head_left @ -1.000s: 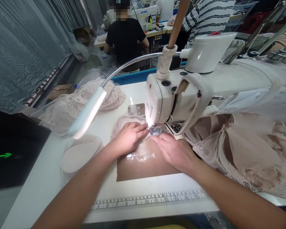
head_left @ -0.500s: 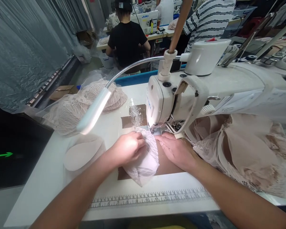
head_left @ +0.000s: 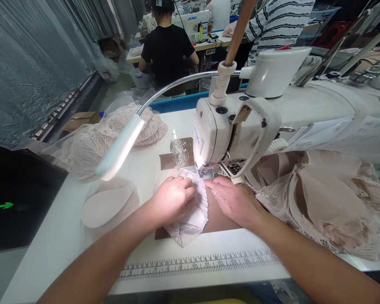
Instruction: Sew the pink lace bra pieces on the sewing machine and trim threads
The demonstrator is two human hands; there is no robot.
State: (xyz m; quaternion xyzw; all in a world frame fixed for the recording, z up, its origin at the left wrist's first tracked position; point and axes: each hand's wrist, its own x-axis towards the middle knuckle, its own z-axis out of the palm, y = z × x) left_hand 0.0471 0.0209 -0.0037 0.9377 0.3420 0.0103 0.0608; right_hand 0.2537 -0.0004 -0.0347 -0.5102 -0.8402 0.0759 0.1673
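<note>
A pale lace piece (head_left: 193,215) lies in front of the needle of a white sewing machine (head_left: 228,131). My left hand (head_left: 174,198) is curled on the lace, gripping its left edge. My right hand (head_left: 234,200) lies flat, fingers stretched toward the presser foot, pressing the lace's right side onto the brown patch (head_left: 221,219) of the table.
A gooseneck lamp (head_left: 120,147) hangs over the left of the table. A heap of lace pieces (head_left: 114,135) and foam cups (head_left: 106,204) lie to the left; beige fabric (head_left: 319,198) piles at the right. A ruler strip (head_left: 196,264) runs along the front edge. Other people sit at machines behind.
The lace piece has been pulled back from under the needle toward me and folded over. My left hand has closed on it; my right hand stays flat beside the foot.
</note>
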